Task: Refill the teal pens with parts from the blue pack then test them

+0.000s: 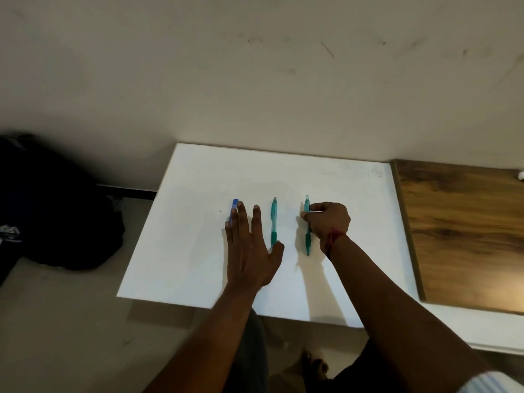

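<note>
Two teal pens lie side by side on a white board [198, 236], both pointing toward me. My right hand [330, 221] has its thumb and fingers closed around the upper half of the right teal pen [307, 239]. The left teal pen [273, 222] lies untouched between my hands. My left hand [249, 248] rests flat with fingers spread, its fingertips covering most of the blue pack [234, 205], of which only the top end shows.
A wooden tabletop [465, 236] adjoins the board on the right. A dark bag [56, 211] lies on the floor to the left. The wall rises just behind the board. My legs and a foot show below the front edge.
</note>
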